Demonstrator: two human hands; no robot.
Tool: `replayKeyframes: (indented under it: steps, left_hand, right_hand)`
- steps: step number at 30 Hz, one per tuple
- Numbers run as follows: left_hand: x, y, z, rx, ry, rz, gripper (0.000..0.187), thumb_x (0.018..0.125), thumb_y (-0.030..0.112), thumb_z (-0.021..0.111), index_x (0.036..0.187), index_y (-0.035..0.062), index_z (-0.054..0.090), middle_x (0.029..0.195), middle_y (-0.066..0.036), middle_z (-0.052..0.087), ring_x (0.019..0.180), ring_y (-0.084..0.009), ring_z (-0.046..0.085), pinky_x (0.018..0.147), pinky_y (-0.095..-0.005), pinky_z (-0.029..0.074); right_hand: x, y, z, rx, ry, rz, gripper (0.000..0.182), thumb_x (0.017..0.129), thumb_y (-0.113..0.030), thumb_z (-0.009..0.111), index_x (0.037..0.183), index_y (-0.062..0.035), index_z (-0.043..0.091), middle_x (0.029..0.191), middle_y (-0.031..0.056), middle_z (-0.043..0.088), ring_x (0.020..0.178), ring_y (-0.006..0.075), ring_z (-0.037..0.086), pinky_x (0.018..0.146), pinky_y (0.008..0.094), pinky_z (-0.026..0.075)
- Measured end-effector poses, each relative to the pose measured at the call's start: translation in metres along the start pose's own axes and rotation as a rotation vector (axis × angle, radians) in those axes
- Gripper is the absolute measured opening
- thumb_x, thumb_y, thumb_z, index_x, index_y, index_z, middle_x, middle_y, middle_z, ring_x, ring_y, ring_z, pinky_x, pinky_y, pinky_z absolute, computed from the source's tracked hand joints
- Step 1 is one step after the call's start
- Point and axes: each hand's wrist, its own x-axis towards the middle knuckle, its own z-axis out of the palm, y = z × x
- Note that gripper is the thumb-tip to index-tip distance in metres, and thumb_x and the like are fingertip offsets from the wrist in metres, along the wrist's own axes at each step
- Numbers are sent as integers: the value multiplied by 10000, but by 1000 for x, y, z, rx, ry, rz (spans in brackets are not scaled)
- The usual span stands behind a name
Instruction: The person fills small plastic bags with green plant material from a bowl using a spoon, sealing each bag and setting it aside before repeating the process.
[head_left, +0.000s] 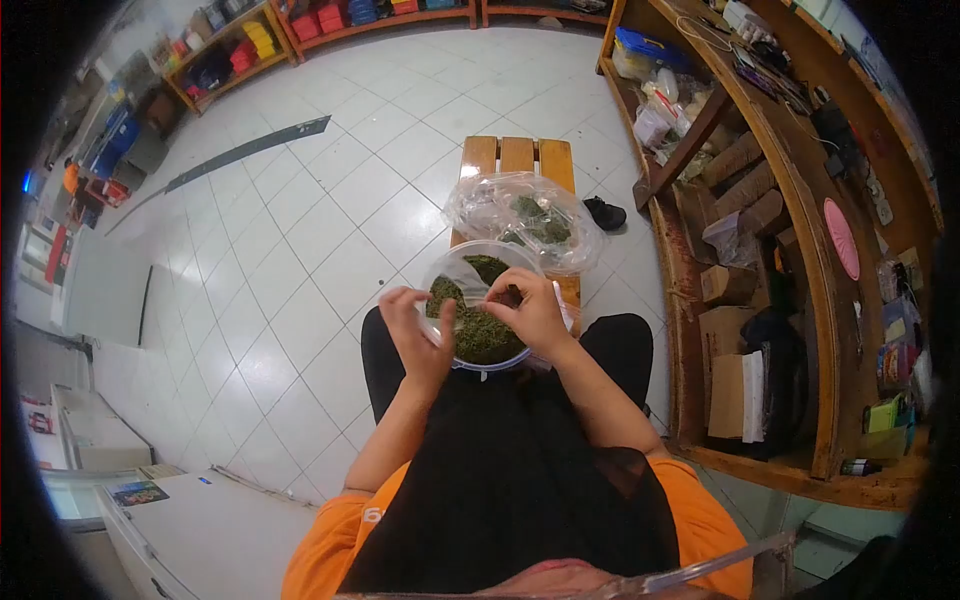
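A round pale tub of green, crumbled, herb-like material sits in front of me, between my knees. Over its left rim is my left hand, its fingers apart and slightly curled. My right hand is above the right side of the tub, thumb and fingertips pinched together. What the pinch holds is too small to make out. Something thin and translucent, perhaps plastic film, shows between the two hands. Just beyond the tub, a large clear plastic bag with more green material inside lies on a wooden slatted bench.
A long wooden shelf unit with bags, boxes and loose items runs along my right. A black shoe is on the floor beside the bench. To the lower left is a white chest-like cabinet. Shelves with coloured packs line the back.
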Motion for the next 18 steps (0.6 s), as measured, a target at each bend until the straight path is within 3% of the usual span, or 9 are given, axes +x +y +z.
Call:
replayKeyframes:
  steps: [1, 2, 3, 5, 9, 11, 12, 14, 18]
  left_hand:
    - [1, 7, -3, 143, 0, 202, 325, 808, 134, 749, 1048, -4, 580, 1046, -162, 534, 893, -271, 553, 809, -374, 463]
    - [2, 15, -2, 78, -79, 226, 262, 792, 146, 767, 973, 14, 631, 1015, -172, 561, 867, -303, 570, 764, -367, 467]
    - [2, 17, 0, 77, -80, 225, 262, 792, 146, 767, 973, 14, 631, 1015, -172, 561, 867, -303, 570, 764, -367, 467]
    - [2, 17, 4, -119, -294, 39, 193, 776, 127, 759, 900, 17, 660, 923, -143, 605, 876, -313, 577, 774, -383, 469]
    - [8, 6, -1, -80, -366, 89, 107, 779, 84, 708, 840, 18, 650, 831, -115, 607, 807, -319, 566, 706, -388, 467]
    - [7, 13, -4, 50, -358, 133, 95, 766, 77, 699, 791, 25, 623, 800, -115, 587, 783, -322, 556, 687, -403, 460]
    - [6, 17, -5, 179, -350, 177, 100, 752, 70, 689, 742, 31, 597, 770, -115, 566, 760, -325, 545, 668, -417, 453]
    - [6, 10, -3, 195, -267, 171, 123, 748, 62, 678, 706, 26, 567, 725, -116, 532, 712, -323, 528, 638, -419, 436]
    - [4, 7, -5, 162, -200, 75, 121, 744, 42, 660, 692, 10, 555, 707, -124, 528, 687, -323, 532, 621, -408, 434]
  right_hand:
    - [-1, 7, 2, 60, -42, 62, 121, 732, -28, 757, 834, -9, 695, 796, 94, 643, 711, 188, 622, 644, 308, 487]
    - [-3, 12, 3, 120, -84, 126, 131, 728, -35, 767, 833, -3, 694, 787, 91, 651, 697, 167, 619, 633, 300, 482]
    - [-5, 8, 2, 119, -84, 127, 131, 728, -35, 767, 833, -3, 694, 787, 91, 651, 697, 167, 619, 633, 300, 482]
    - [-7, 1, 1, 129, -105, 126, 152, 729, -61, 770, 819, 14, 672, 787, 98, 667, 704, 153, 624, 632, 316, 483]
    - [-11, 8, 1, 115, -188, 207, 82, 786, -11, 712, 849, 3, 661, 810, 65, 673, 743, 92, 608, 648, 265, 484]
    - [-11, 0, 7, -49, -177, -63, 77, 791, -4, 667, 868, -2, 657, 767, 107, 644, 730, 208, 637, 656, 318, 488]
    - [-10, 0, 9, -49, -179, -64, 77, 791, -4, 667, 868, -2, 657, 767, 107, 644, 730, 208, 637, 656, 318, 488]
    - [-9, 1, 12, -236, -56, -87, 157, 759, -19, 655, 916, -4, 652, 848, 176, 621, 784, 355, 594, 720, 401, 486]
    - [-10, -2, 14, -320, -28, -198, 219, 730, -9, 667, 948, -21, 649, 960, 162, 602, 875, 340, 571, 786, 407, 477]
